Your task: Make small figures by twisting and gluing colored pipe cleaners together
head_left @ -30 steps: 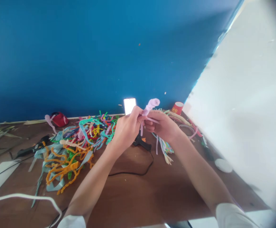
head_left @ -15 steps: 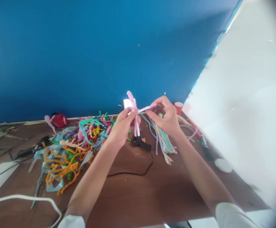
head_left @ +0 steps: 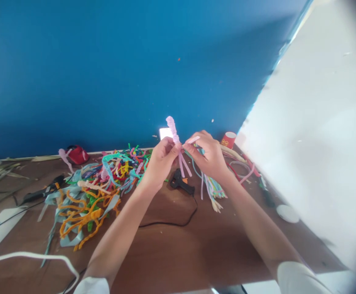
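Note:
Between my fingers is a bundle of pale pink pipe cleaners (head_left: 173,129), twisted into a thick coil at the top, with loose straight ends hanging below. My left hand (head_left: 162,161) is closed and pinches the bundle just under the coil. Thumb and fingers of my right hand (head_left: 206,155) are closed on one pink strand, whose tip sticks out above them, close beside the left fingertips. Beneath the hands a black hot glue gun (head_left: 182,182) lies on the brown table (head_left: 178,257).
At left lies a tangled heap of coloured pipe cleaners (head_left: 82,204). Straight pastel pipe cleaners (head_left: 211,190) lie under my right wrist. A lit phone (head_left: 164,133) leans by the blue wall, a red paper cup (head_left: 228,140) stands right, and a white cable (head_left: 27,255) crosses front left.
My right hand has come in closer to the left, drawing the pink strand in near the base of the coil. The hanging ends have swung to the right.

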A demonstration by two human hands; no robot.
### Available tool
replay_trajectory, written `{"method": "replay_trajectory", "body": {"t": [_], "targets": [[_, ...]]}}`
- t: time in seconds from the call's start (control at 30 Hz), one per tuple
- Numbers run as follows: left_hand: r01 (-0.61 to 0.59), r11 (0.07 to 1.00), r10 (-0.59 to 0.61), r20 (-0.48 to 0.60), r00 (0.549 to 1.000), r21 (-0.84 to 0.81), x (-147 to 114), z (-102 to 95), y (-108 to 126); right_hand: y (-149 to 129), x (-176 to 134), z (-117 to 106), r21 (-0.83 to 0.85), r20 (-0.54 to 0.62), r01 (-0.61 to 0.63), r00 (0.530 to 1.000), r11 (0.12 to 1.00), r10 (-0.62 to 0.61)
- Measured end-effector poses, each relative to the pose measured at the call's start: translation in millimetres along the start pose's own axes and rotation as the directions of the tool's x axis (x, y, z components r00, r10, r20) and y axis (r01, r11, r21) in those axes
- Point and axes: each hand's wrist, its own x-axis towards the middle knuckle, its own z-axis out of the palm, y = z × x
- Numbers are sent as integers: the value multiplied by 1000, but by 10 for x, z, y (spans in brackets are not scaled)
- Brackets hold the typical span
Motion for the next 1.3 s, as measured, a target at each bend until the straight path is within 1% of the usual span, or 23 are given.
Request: {"method": "replay_trajectory", "body": {"t": [0.07,0.1,0.13,0.2,0.23,0.3,0.37,0.4,0.43,0.47,0.5,0.57,0.63,0.67,0.73,0.8,0.9,0.97,1.03,1.07,1.1,1.17,1.3], "targets": [[-106,983,111,-29,993,150,-15,15,1,-10,2,16,55,21,-80,997,995,79],[-154,956,168,-35,985,249,-25,21,7,-14,2,29,95,29,-128,992,987,125],[-193,915,219,-33,975,355,-35,26,15,-15,0,45,144,40,-177,984,974,173],[-256,793,318,-17,948,553,-55,30,32,-12,-7,84,272,85,-272,962,923,259],[-284,720,365,3,931,633,-64,31,38,-7,-12,104,344,119,-320,947,883,297],[-346,585,435,77,897,733,-76,29,41,4,-22,134,486,199,-420,907,766,371],[-409,506,454,169,875,759,-81,27,35,14,-27,139,588,291,-506,860,631,419],[-424,498,449,194,872,756,-79,26,31,17,-25,131,619,325,-535,841,575,433],[-423,510,444,192,875,749,-75,25,26,19,-21,117,638,348,-553,828,536,440],[-404,543,434,166,886,736,-67,23,20,18,-14,97,645,364,-563,821,517,440],[-373,599,414,125,902,709,-57,20,12,16,-5,75,645,369,-567,818,512,441],[-284,752,330,33,943,594,-30,10,-6,10,16,27,624,367,-571,817,534,444],[-182,893,215,-34,976,411,0,-5,-25,3,34,-21,578,344,-564,824,589,451],[-128,941,153,-57,987,314,14,-14,-31,1,41,-45,553,317,-553,832,624,456],[-30,988,43,-83,996,153,34,-32,-28,2,49,-99,515,265,-520,853,682,450],[33,998,-29,-76,997,51,42,-48,-6,11,52,-158,506,241,-485,873,713,423],[88,995,-89,-19,996,-50,39,-66,43,27,53,-237,522,278,-416,908,744,313],[140,984,-136,44,990,-107,34,-76,69,32,56,-261,488,286,-312,940,815,188],[179,973,-167,92,982,-145,30,-80,85,31,57,-251,418,249,-183,965,890,82],[189,969,-174,106,979,-157,28,-79,89,30,56,-236,382,220,-137,974,914,54],[193,968,-176,113,978,-161,26,-77,91,29,54,-217,356,191,-108,981,928,41],[195,968,-177,119,977,-156,23,-68,86,32,47,-177,326,156,-92,987,941,43],[163,979,-148,126,981,-120,20,-45,47,46,33,-130,244,143,-62,989,968,28]]}}
